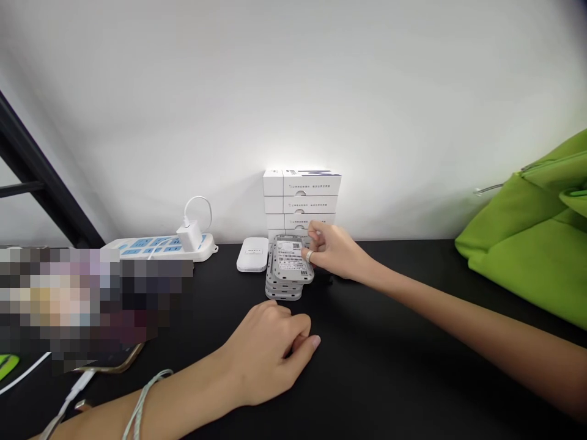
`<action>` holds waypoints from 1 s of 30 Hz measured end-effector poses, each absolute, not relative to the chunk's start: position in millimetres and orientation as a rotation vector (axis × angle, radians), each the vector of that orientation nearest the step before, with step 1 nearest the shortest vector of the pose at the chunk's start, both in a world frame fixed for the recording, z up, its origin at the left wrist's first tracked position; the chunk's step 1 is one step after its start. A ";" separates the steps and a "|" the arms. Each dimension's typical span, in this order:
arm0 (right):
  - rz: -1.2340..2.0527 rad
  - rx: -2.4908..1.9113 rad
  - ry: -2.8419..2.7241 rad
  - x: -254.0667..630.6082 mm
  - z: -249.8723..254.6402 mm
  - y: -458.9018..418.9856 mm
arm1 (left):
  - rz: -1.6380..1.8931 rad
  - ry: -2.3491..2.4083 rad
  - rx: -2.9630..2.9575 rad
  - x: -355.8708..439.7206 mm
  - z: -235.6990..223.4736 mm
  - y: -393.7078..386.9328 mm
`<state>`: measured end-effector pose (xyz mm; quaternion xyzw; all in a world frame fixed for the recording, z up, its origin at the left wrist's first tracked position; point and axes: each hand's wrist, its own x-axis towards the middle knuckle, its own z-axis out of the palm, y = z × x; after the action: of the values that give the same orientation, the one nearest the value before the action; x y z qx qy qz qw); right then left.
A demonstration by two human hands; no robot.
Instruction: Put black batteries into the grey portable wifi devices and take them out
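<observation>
A stack of grey flat devices (287, 278) with printed labels on top stands on the black table (389, 366). My right hand (332, 250), with a ring on one finger, reaches in from the right and pinches the far right edge of the top device (288, 255). My left hand (270, 348) rests on the table in front of the stack, fingers curled loosely under, holding nothing visible. Behind the stack rises a pile of white boxes (300, 198) against the wall.
A white rounded device (252, 253) lies left of the stack. A white power strip (158, 245) with a plugged charger (191, 232) sits further left. A green bag (536, 244) fills the right side. A blurred patch covers the left area; cables lie below it.
</observation>
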<state>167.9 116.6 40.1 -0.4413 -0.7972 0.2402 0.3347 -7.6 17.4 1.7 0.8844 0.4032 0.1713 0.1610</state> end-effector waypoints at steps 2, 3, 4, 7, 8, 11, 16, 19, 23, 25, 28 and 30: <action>0.650 -1.128 -2.062 178.4 41.6 107.0 | 0.486 1.159 2.517 -8.2 1.8 16.3; 0.669 -1.112 -2.052 185.1 42.4 100.4 | 0.486 1.165 2.510 -8.4 2.0 15.6; 0.694 -1.098 -2.040 192.3 42.8 93.1 | 0.486 1.170 2.501 -8.5 2.2 14.9; 0.786 -1.117 -1.989 213.6 39.7 69.2 | 0.498 1.189 2.463 -8.3 2.8 13.6; 0.817 -1.141 -1.977 219.1 36.8 61.8 | 0.502 1.197 2.451 -8.1 3.0 13.5; 0.892 -1.199 -1.961 227.9 24.2 44.6 | 0.494 1.210 2.439 -7.2 3.7 14.0; 0.955 -1.242 -2.022 222.3 6.3 33.3 | 0.490 1.181 2.476 -5.9 4.3 14.3; 0.986 -1.255 -2.037 218.7 4.0 32.2 | 0.500 1.171 2.483 -5.6 3.3 14.2; 1.007 -1.280 -2.052 218.1 5.2 31.3 | 0.496 1.166 2.484 -5.6 2.0 15.3; 0.993 -1.287 -2.076 218.9 5.7 30.4 | 0.494 1.153 2.485 -5.8 1.7 16.1; 0.908 -1.286 -2.127 221.9 8.1 31.3 | 0.516 1.142 2.483 -6.4 1.1 17.0; 0.724 -1.273 -2.170 225.4 12.7 36.2 | 0.535 1.137 2.485 -6.9 0.3 17.2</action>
<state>225.4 36.2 12.7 -0.4697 -0.8006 0.2671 0.2588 -6.9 17.2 0.3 0.8782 0.4019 0.1891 0.1777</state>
